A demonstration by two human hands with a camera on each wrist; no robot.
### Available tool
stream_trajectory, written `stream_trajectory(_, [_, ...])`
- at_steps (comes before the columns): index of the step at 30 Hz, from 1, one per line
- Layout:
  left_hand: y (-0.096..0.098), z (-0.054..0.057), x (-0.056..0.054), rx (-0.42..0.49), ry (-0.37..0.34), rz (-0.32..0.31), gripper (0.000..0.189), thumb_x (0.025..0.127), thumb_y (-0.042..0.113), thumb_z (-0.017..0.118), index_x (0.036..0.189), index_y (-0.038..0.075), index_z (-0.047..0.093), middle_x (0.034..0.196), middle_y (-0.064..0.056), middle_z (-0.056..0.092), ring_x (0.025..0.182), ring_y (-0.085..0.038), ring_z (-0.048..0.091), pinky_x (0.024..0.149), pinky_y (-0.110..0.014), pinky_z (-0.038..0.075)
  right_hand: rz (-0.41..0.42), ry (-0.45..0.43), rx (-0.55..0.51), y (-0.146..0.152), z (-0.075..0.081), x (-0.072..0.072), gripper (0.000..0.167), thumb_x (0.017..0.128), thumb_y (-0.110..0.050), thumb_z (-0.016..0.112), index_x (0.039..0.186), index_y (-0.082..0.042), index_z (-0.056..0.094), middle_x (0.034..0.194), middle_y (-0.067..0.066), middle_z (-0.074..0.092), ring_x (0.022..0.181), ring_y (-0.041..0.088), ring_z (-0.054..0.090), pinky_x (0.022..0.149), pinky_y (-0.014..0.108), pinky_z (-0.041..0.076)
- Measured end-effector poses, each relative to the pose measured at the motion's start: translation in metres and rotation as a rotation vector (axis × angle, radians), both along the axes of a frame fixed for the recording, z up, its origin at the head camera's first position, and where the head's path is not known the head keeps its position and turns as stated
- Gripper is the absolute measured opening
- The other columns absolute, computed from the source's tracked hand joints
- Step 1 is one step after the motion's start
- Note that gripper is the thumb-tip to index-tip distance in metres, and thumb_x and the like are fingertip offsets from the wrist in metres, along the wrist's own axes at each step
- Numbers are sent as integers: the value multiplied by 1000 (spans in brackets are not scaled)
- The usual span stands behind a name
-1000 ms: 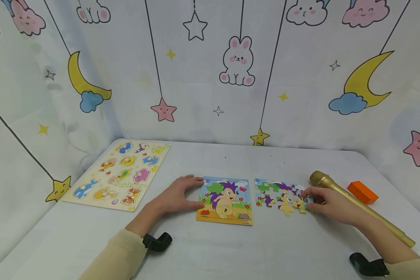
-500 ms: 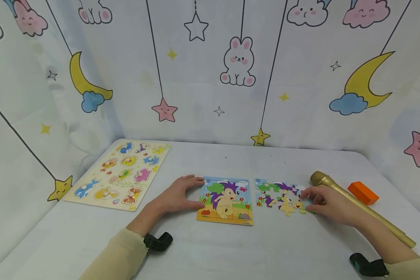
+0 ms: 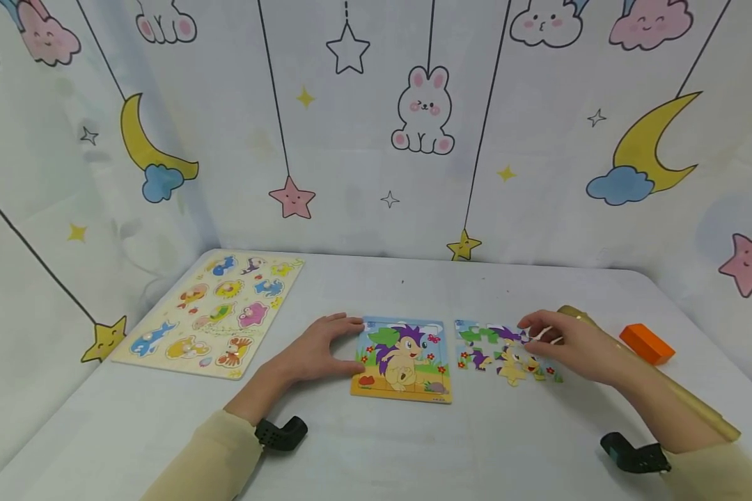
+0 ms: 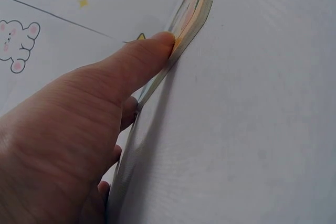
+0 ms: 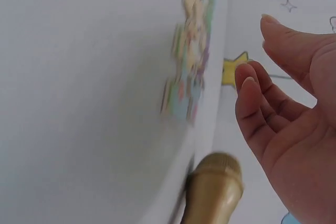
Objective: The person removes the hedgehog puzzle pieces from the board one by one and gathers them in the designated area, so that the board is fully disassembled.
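Observation:
A square hedgehog jigsaw board (image 3: 407,358) lies flat near the table's middle. My left hand (image 3: 316,351) rests at its left edge; in the left wrist view the thumb (image 4: 152,48) touches the rim of the board (image 4: 202,11). To the board's right, loose jigsaw pieces (image 3: 512,365) form a partly joined hedgehog picture with gaps. Over the right end of these pieces hovers my right hand (image 3: 573,344). The right wrist view shows that hand (image 5: 294,103) with fingers loosely bent, thumb apart from them and nothing between, raised off the pieces (image 5: 181,98).
A gold microphone (image 3: 683,396) lies slantwise under the right forearm, its head (image 5: 218,169) close to the hand. Beyond it sits an orange block (image 3: 647,344). A large animal peg puzzle (image 3: 216,313) occupies the table's left side. Behind hangs a patterned cloth (image 3: 351,139).
My right hand has lifted and shifted left and away from me, uncovering the rightmost pieces. The left hand and the jigsaw board have stayed in place.

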State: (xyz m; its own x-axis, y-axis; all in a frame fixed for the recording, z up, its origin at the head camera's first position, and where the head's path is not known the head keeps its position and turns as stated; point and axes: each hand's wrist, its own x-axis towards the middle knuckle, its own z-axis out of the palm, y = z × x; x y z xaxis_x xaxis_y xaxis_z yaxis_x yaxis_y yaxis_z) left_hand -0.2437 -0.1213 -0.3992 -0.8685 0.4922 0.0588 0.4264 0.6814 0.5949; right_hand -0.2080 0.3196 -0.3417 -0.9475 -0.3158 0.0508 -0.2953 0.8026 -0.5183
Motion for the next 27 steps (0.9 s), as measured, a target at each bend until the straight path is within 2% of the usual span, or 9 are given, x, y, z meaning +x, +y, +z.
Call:
stream_trajectory(12, [0,0,0,-2,-3,-12,74,81,48,79,145,18,56,154,2,46,150,-28,24,118,-56,24,110,-13,-160,-71,-2,-14,37,96,-22,72,128,-7,61,109,5,63,97,20,62,79,30,56])
stream_trajectory(20, [1,-1,-1,-7,-8,-14,78,79,50,80,146,19,55,156,0,42,149,-29,24,117,-56,25,174,-58,-206,-122,-5,-22,38,95,-20,73,128,-6,62,111,7,65,97,20,62,80,30,55])
stream_trajectory(27, [-2,0,-1,4,2,-22,78,79,51,81,146,18,56,156,-2,43,148,-31,25,116,-58,26,222,-130,-225,-160,-10,-24,38,94,-22,74,127,-6,63,110,7,66,91,18,62,74,30,57])
